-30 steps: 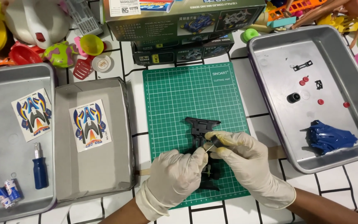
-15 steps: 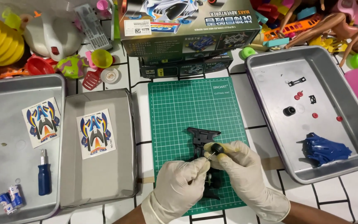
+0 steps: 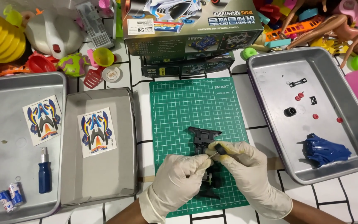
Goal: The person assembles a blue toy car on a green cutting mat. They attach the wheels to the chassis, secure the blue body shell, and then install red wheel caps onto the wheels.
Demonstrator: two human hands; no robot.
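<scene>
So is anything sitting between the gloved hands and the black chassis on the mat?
Nothing visible. The left hand and right hand are already on the black chassis, over the green cutting mat.

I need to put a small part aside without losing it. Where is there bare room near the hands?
The upper half of the green cutting mat is bare, between the kit boxes and the black chassis. The middle tray is free below its sticker sheet; the right tray is free at its near-left part. The toy pile along the far edge is crowded.
</scene>
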